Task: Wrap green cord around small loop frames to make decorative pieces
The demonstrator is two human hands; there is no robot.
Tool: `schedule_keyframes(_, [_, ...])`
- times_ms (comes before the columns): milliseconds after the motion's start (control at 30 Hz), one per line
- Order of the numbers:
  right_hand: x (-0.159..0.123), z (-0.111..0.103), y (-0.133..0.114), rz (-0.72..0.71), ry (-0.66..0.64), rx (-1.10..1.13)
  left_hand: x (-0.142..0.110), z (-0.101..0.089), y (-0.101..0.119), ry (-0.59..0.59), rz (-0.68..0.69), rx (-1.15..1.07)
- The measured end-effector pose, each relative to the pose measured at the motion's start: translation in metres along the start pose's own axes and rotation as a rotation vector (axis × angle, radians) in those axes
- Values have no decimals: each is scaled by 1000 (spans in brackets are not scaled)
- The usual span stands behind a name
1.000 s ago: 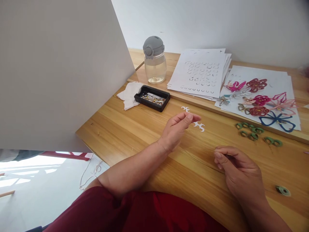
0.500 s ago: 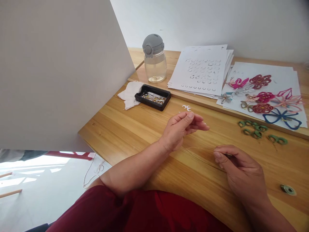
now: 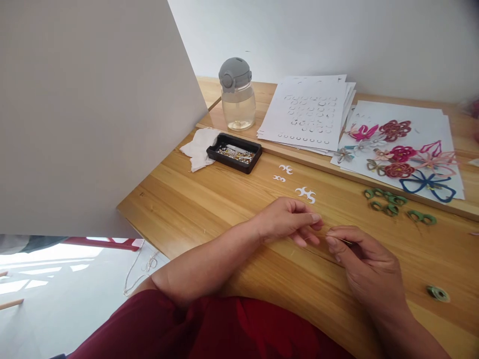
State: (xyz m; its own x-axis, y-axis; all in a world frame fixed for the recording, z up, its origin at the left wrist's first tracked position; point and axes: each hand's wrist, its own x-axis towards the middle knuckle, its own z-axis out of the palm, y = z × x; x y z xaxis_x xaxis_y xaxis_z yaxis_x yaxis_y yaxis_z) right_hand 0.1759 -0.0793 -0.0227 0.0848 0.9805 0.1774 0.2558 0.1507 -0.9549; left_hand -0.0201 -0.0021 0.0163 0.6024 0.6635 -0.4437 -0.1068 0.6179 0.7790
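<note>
My right hand (image 3: 368, 259) pinches a thin golden wire (image 3: 322, 238) between thumb and forefinger. The wire's free length runs leftward under the fingers of my left hand (image 3: 292, 222). That hand is close by on the left, its thumb and forefinger pressed together and the other fingers loosely curled; anything in the pinch is too small to see. Behind the left hand lie white crescent-shaped paper cutouts (image 3: 306, 194) on the wooden table (image 3: 224, 199). A small spool (image 3: 437, 293) rests to the right of my right hand.
A black tray (image 3: 235, 152) of small beads stands beside a white cloth (image 3: 200, 148). Behind are a water bottle (image 3: 238, 97) and stacked papers (image 3: 303, 112). Colourful flower shapes (image 3: 400, 154) lie on paper at right, with green looped pieces (image 3: 387, 200) in front.
My left hand has come down and to the right, close to my right hand, uncovering the paper cutouts. My right hand keeps its pinch on the wire and has hardly moved.
</note>
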Motion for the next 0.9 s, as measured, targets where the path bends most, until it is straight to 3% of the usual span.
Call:
schedule_keyframes(267, [-1, -1, 2, 61, 29, 64, -2, 0, -4, -134, -110, 82])
schedule_keyframes(500, [-3, -2, 3, 198, 47, 145, -5, 6, -1, -19, 14, 327])
schedule_keyframes(733, [-2, -1, -1, 160, 59, 63, -6, 8, -10, 94, 241, 572])
schedule_keyframes(900, [-3, -1, 0, 174, 101, 67, -7, 12, -13, 135, 257, 576])
